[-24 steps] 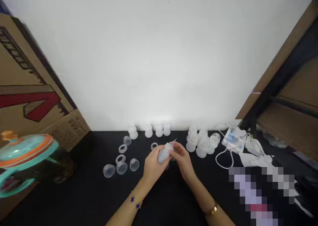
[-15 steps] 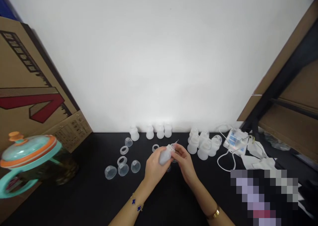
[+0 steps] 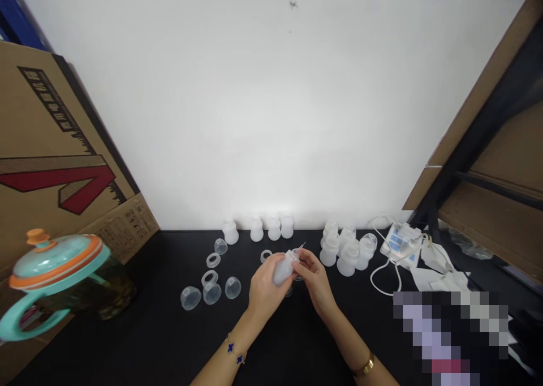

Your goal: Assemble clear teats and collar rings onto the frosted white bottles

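My left hand [image 3: 263, 291] is wrapped round a small translucent white bottle [image 3: 283, 268], held tilted above the black table [image 3: 148, 341]. My right hand [image 3: 314, 278] pinches at the bottle's neck, where a thin clear piece [image 3: 299, 249] sticks up; what the fingers hold there is too small to name. Loose clear caps [image 3: 211, 291] and rings [image 3: 213, 260] lie to the left of my hands. A row of bottles [image 3: 257, 228] stands at the back by the wall. A group of capped bottles [image 3: 347, 250] stands to the right.
A jug with a teal and orange lid [image 3: 55, 281] stands at the left, in front of a cardboard box [image 3: 55, 165]. A white device with a cable [image 3: 401, 244] and plastic bags [image 3: 441, 267] lie at the right, beside a dark shelf frame [image 3: 479, 142].
The view has tilted slightly, so everything sits a little lower in the picture. Both hands stay together on the bottle with almost no movement.
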`<control>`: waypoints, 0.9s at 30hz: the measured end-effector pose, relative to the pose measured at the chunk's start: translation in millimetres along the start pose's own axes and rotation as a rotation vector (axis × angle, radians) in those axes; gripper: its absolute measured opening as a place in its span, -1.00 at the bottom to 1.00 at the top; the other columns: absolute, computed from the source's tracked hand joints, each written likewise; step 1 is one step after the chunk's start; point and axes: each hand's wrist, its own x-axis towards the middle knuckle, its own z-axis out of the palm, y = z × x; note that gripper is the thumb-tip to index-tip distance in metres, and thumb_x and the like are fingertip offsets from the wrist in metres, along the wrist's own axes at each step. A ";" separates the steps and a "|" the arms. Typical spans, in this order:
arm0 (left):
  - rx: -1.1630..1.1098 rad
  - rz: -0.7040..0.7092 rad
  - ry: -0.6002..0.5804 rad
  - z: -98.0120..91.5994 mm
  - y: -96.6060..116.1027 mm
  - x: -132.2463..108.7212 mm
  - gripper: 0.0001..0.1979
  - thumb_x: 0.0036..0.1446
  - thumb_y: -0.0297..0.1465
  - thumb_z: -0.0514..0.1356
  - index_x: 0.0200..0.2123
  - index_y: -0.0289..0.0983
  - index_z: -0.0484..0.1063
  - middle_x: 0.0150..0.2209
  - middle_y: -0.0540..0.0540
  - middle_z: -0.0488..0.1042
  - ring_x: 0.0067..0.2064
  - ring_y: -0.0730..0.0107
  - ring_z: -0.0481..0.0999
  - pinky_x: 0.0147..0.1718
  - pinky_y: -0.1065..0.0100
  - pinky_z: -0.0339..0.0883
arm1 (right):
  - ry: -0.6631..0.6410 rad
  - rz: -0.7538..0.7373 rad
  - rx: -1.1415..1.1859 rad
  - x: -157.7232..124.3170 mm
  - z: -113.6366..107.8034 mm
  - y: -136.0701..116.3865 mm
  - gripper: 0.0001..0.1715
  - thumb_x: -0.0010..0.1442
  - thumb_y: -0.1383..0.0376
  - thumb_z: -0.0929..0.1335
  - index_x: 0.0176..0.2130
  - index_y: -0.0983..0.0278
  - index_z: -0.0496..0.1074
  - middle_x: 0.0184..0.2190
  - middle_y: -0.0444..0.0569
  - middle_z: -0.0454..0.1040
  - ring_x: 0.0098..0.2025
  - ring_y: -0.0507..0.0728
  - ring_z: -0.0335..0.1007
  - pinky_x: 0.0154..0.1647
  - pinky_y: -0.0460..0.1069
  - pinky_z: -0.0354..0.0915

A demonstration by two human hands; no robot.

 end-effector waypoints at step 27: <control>0.038 0.022 -0.013 1.4 -0.5 -2.0 -0.56 0.13 -0.40 0.32 0.10 -0.12 0.41 0.06 -0.09 0.56 0.08 0.13 0.56 0.07 0.16 0.49 | 0.023 0.023 -0.019 -4.8 8.0 -6.9 -0.59 0.04 0.04 0.56 -0.16 0.18 0.58 -0.15 -0.02 0.58 -0.15 0.19 0.46 -0.15 0.03 0.34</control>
